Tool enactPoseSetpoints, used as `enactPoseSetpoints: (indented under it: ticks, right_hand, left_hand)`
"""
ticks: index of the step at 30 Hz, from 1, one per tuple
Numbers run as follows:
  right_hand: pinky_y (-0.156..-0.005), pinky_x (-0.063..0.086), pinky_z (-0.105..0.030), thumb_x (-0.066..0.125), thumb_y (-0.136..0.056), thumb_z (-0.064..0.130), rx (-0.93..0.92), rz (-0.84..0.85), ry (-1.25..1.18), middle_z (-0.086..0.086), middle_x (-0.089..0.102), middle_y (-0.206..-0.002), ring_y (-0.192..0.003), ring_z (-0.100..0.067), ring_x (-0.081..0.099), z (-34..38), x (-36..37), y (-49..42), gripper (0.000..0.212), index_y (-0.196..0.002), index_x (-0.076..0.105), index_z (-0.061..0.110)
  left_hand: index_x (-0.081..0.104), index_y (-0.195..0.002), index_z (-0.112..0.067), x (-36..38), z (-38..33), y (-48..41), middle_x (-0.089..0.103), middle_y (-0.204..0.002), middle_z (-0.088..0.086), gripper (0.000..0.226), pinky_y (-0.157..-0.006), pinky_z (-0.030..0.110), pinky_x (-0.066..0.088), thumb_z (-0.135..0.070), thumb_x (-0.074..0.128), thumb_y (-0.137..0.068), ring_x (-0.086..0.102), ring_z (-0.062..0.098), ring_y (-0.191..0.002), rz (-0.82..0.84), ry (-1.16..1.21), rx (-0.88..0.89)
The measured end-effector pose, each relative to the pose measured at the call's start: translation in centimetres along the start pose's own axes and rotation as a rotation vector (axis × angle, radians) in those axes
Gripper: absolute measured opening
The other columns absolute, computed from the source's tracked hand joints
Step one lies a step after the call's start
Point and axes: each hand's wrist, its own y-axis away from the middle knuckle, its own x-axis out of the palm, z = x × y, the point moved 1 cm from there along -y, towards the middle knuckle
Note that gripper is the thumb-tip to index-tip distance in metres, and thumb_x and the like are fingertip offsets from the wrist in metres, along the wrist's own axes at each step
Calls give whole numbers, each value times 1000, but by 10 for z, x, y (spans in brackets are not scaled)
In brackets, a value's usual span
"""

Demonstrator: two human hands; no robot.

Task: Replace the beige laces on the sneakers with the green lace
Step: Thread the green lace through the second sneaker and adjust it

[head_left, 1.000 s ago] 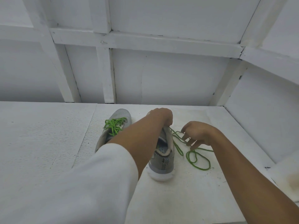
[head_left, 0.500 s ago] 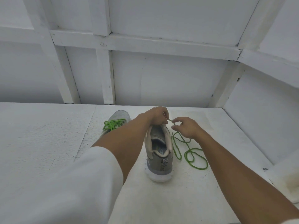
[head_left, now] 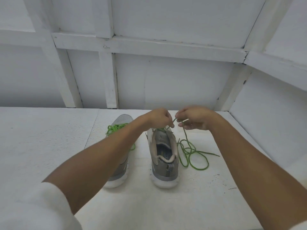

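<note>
Fingers (head_left: 169,124) of the left hand (head_left: 158,117) and fingers (head_left: 183,125) of the right hand (head_left: 195,119) are closed in a pinch on the green lace (head_left: 191,152), above the front of a grey sneaker (head_left: 163,156).

The two hands are held close together over the tongue end of this sneaker, which is stood on the white table (head_left: 182,205) with its heel toward the camera. A short stretch of lace is seen between the hands. The rest is seen hanging from the right hand to the table, where it is laid in loose loops just beside the sneaker on the right. A second sneaker (head_left: 120,173) is stood just beside the first on the left, partly hidden by the left forearm, and green lacing (head_left: 114,128) is seen across its front. How far the held lace is threaded cannot be told.
</note>
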Motion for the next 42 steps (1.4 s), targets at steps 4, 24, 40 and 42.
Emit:
enactPoseSetpoints:
  ticks: [4,24,40,42]
  right_hand:
    - [-54,55,-20,57,-91,-6,-57,54,-309,-14,64,-88,-66,-17,68,17,-2,1,10,-99,57,0]
    - [-69,55,-17,53,-93,1,20,151,-679,-17,68,-99,-64,-13,67,23,-18,-7,25,-118,52,-3]
    - [-47,36,-22,48,-93,-3,71,-329,81,-13,63,-83,-60,-17,50,-51,-37,-15,25,-81,69,6]
    - [-53,42,-24,49,-92,-2,79,-358,153,-16,66,-87,-62,-18,55,-61,-39,-13,24,-82,70,3]
  left_hand:
    - [60,-96,-10,13,2,7,72,-108,2,13,-101,39,45,-15,64,-84,59,20,-115,126,355,-19]
    - [43,-113,-11,-3,-20,39,66,-85,8,22,-94,36,49,-6,56,-95,66,24,-95,84,760,-1]
    - [65,-92,-13,-176,12,108,67,-83,0,9,-50,18,46,-9,56,-94,48,8,-48,-208,488,13]
    - [67,-98,-10,-188,21,114,70,-87,2,11,-50,18,46,-9,57,-93,49,8,-47,-249,502,-21]
